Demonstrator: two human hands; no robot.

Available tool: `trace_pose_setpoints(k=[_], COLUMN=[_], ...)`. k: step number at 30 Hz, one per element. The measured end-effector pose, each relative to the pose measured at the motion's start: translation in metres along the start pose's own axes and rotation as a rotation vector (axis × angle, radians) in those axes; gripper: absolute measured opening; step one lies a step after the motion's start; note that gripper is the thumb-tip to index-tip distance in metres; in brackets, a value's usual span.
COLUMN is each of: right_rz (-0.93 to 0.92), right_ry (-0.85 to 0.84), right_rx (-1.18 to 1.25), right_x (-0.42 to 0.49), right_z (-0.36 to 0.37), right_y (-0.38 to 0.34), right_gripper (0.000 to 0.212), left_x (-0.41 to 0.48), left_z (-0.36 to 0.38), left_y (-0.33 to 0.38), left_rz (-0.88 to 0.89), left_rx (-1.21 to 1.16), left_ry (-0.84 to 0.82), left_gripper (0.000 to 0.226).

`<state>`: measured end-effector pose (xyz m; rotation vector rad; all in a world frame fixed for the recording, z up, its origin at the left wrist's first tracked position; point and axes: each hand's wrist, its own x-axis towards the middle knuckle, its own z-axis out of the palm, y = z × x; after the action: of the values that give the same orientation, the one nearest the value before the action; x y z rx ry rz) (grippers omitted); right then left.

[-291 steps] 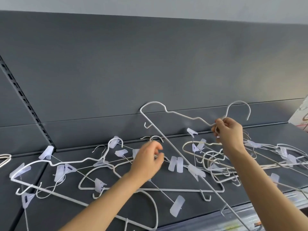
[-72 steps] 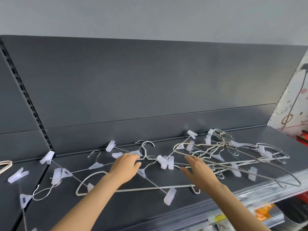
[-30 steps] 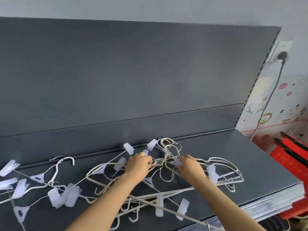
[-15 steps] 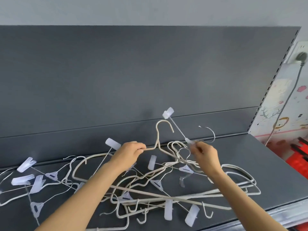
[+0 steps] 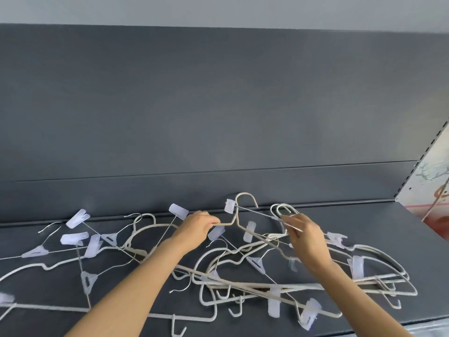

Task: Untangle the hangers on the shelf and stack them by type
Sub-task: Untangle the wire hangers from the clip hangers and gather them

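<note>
Hanger [image 5: 236, 216] — hook upward, axis left-right

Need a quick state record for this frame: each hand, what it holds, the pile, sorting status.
left hand: grips the shoulder of a white hanger, hook pointing up
right hand: pinches the thin rod of a clip hanger
tangle: both hanger types interlaced on the shelf, below the hands
spread clip hangers: lying apart on the left
stacks by type: none visible
</note>
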<state>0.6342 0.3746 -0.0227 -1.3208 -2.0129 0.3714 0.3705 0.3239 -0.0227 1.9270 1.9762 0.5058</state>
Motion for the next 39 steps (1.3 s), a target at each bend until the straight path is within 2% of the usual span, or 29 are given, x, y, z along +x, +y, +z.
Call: trace_pose_setpoints(k=[2,4,8,11,14,16,18,22,27,31,35,39], right_rz=[0.003,0.047,0.044,0.045,0.013,-0.013,-0.038,-0.055,-0.04,-0.081,-0.143,-0.247], right_ry=[-0.003,0.013,-0.032,-0.078,-0.129,-0.117,-0.108,-0.105,-0.086,-0.161,-0.304,-0.448], right_rx=[-0.024,-0.029,-0.093,-0.091,-0.117,-0.122,-0.122,-0.086,-0.022,0.034,0.044,0.118], right_x=[-0.002,-0.003,-0.009,-0.012,-0.012,-0.01,-0.008,-0.006,-0.004,0.001,0.001,-0.011], right_z=[0.006,0.009,0.017,0.027,0.037,0.042,0.044,0.042,0.043,0.058,0.084,0.124], right_y=[-0.001,-0.001,-0.001,-0.008,-0.021,-0.029,-0.038,-0.054,-0.071,-0.102,-0.153,-0.215], right_gripper=[0.025,0.017,0.013,0.018,0.016,0.018,0.017,0.022,0.016,0.018,0.024,0.022], left_x=[-0.008,-0.021,-0.055,-0.08,-0.093,-0.093,-0.092,-0.092,-0.099,-0.121,-0.153,-0.174], left_z=[-0.001,-0.01,-0.036,-0.044,-0.039,-0.035,-0.036,-0.059,-0.104,-0.134,-0.141,-0.137], left_y=[-0.004,-0.014,-0.047,-0.061,-0.062,-0.063,-0.061,-0.059,-0.081,-0.13,-0.187,-0.218], left_rz=[0.017,-0.005,-0.2,-0.345,-0.437,-0.436,-0.443,-0.449,-0.424,-0.524,-0.654,-0.712], left_rx=[0.004,-0.02,0.02,0.056,0.084,0.115,0.113,0.019,-0.07,-0.023,-0.013,-0.064], left_ry=[0.021,0.114,0.296,0.196,0.048,0.022,0.038,0.156,0.303,0.364,0.344,0.379], left_gripper=[0.034,0.033,0.018,0.012,0.02,0.026,0.03,0.018,0.025,0.02,0.026,0.03])
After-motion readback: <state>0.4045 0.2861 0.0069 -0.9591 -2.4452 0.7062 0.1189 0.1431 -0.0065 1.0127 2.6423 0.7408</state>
